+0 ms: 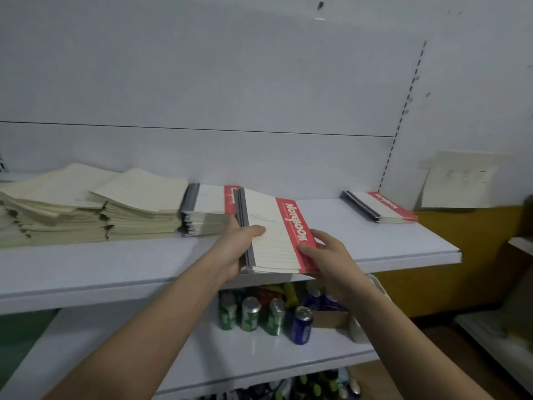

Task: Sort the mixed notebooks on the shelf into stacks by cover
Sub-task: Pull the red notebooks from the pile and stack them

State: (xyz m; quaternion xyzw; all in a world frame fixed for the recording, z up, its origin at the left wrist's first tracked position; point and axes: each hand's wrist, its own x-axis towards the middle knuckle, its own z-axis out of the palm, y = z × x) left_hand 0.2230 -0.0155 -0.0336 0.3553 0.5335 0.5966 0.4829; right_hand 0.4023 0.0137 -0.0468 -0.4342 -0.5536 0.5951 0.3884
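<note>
a bundle of red-banded notebooks point(274, 235) with white lined covers and grey spines sat in both hands at the front of the upper shelf point(389, 243), its near end reaching past the shelf's front edge and its far end tilted up toward the back panel. the left hand point(235, 246) gripped the grey spine side, thumb lying across the top cover and the other fingers hidden beneath. the right hand point(326, 252) held the red-banded edge, thumb pressed on the red strip and fingers curled along the side of the bundle. just behind and left of the held bundle stood a stack of matching red-banded notebooks point(206, 210), close enough that the two overlapped in view; whether they touched could not be told. left of that lay a cream-covered stack point(141, 206), and further left a looser, slumped heap of cream notebooks point(49, 206) running out of frame. well apart to the right, near the back of the same shelf, rested a thin stack of red-banded notebooks point(380, 207). a sheet of paper point(458, 183) hung on the wall beyond it. on the lower shelf point(144, 342) under the hands stood green cans point(249, 314) and a blue can point(301, 326), beside a cardboard box point(331, 319).
</note>
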